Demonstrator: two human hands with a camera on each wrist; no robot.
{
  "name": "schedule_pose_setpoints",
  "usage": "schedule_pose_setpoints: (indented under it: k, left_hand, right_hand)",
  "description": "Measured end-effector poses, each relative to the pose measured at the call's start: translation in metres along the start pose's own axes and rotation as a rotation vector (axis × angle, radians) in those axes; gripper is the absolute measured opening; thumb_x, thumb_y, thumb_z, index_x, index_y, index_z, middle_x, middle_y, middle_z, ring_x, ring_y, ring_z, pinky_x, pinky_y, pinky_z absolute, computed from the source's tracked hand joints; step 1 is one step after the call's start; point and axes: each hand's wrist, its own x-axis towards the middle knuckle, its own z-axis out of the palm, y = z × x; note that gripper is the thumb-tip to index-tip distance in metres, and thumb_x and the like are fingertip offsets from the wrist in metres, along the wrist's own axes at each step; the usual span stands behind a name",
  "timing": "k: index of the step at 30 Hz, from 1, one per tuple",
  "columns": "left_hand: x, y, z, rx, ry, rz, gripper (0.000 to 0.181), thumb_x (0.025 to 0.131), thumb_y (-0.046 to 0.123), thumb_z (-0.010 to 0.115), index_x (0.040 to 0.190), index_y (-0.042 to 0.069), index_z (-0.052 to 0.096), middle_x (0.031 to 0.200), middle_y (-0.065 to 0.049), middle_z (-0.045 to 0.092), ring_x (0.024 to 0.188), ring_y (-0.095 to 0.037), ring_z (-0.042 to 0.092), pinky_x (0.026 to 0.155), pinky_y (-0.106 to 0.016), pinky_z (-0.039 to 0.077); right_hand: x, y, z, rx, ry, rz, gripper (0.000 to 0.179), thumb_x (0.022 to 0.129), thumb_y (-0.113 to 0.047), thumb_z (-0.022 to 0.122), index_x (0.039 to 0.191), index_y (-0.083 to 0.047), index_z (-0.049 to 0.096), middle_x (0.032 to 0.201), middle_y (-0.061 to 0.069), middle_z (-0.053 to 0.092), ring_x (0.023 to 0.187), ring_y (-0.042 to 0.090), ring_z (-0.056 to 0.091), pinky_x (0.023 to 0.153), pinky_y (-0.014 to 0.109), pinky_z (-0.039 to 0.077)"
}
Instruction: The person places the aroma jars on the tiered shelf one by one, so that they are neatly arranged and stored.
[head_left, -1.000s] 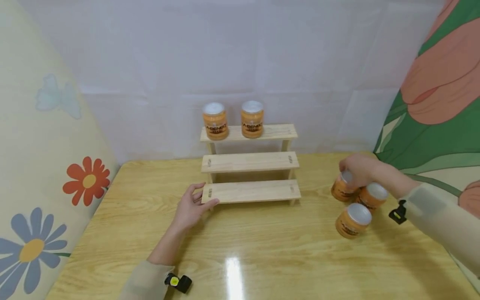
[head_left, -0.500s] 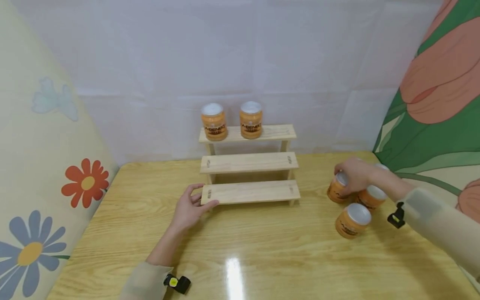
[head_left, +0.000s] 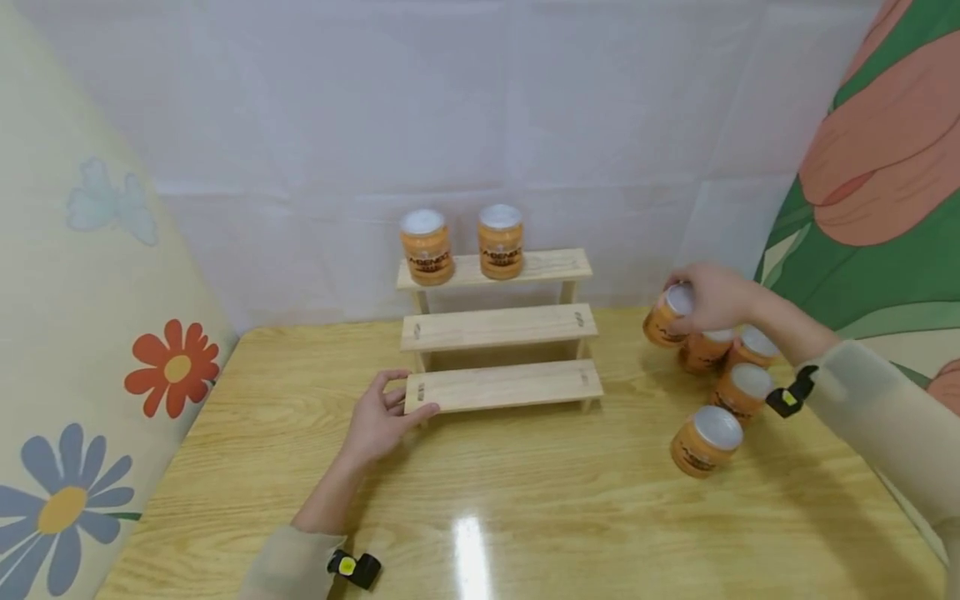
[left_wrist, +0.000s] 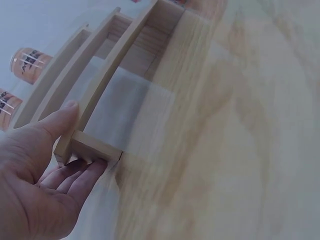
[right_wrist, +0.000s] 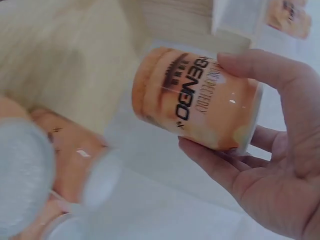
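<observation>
A three-step wooden display shelf (head_left: 502,385) stands against the back wall, with two orange canisters with pale lids, a left one (head_left: 427,250) and a right one (head_left: 501,243), upright on its top step. My left hand (head_left: 378,421) grips the left end of the lowest step. In the left wrist view, the thumb lies on the board and the fingers curl round the end leg (left_wrist: 95,145). At the right, my right hand (head_left: 716,296) holds another orange canister (right_wrist: 185,100) by its sides, thumb and fingers around it, raised above the table and slightly tilted.
Several more orange canisters stand bunched below my right hand, the nearest canister (head_left: 701,446) a little apart in front. The wooden table (head_left: 570,508) meets a white cloth backdrop (head_left: 337,125). Painted panels flank it, a flowered left panel (head_left: 97,333) and a green right panel (head_left: 877,283).
My right hand has lifted one canister from the bunch and moved it back and slightly left, baring the canisters behind. My left hand stays on the shelf end.
</observation>
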Motion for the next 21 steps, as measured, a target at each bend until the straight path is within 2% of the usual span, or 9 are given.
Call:
schedule_pose_setpoints:
  k: [4,8,13,21]
  left_hand:
    - [-0.003,0.000,0.002,-0.040,0.002,0.013,0.072,0.095,0.017,0.083,0.153,0.004,0.041,0.140,-0.030,0.067,0.123,-0.041,0.072,0.078,-0.025,0.063]
    - [-0.005,0.001,0.003,-0.078,0.002,0.017,0.072,0.097,0.013,0.081,0.155,0.002,0.040,0.145,-0.031,0.063,0.127,-0.043,0.069,0.080,-0.024,0.063]
    - [-0.006,0.000,0.003,-0.106,0.003,0.010,0.074,0.097,0.012,0.080,0.157,0.002,0.038,0.149,-0.031,0.060,0.131,-0.043,0.066,0.083,-0.024,0.063]
    - [-0.007,0.002,0.003,-0.121,0.015,-0.005,0.074,0.096,0.012,0.081,0.157,0.002,0.039,0.148,-0.031,0.060,0.129,-0.042,0.068,0.083,-0.026,0.064]
  right_hand:
    - [0.007,-0.006,-0.013,0.015,0.058,0.047,0.052,0.085,-0.027,0.088,0.124,0.001,0.069,0.111,0.021,0.073,0.083,0.026,0.066,0.070,0.043,0.053]
    - [0.012,-0.013,-0.023,0.058,0.134,0.092,0.062,0.089,-0.029,0.086,0.135,0.004,0.061,0.122,0.028,0.068,0.096,0.036,0.069,0.080,0.052,0.056]
    - [0.020,-0.024,-0.033,0.115,0.221,0.117,0.067,0.093,-0.033,0.083,0.141,0.005,0.055,0.128,0.031,0.065,0.110,0.044,0.067,0.090,0.060,0.055]
    - [0.037,-0.046,-0.050,0.156,0.295,0.100,0.069,0.098,-0.035,0.078,0.150,0.000,0.050,0.133,0.029,0.063,0.116,0.044,0.065,0.093,0.059,0.054]
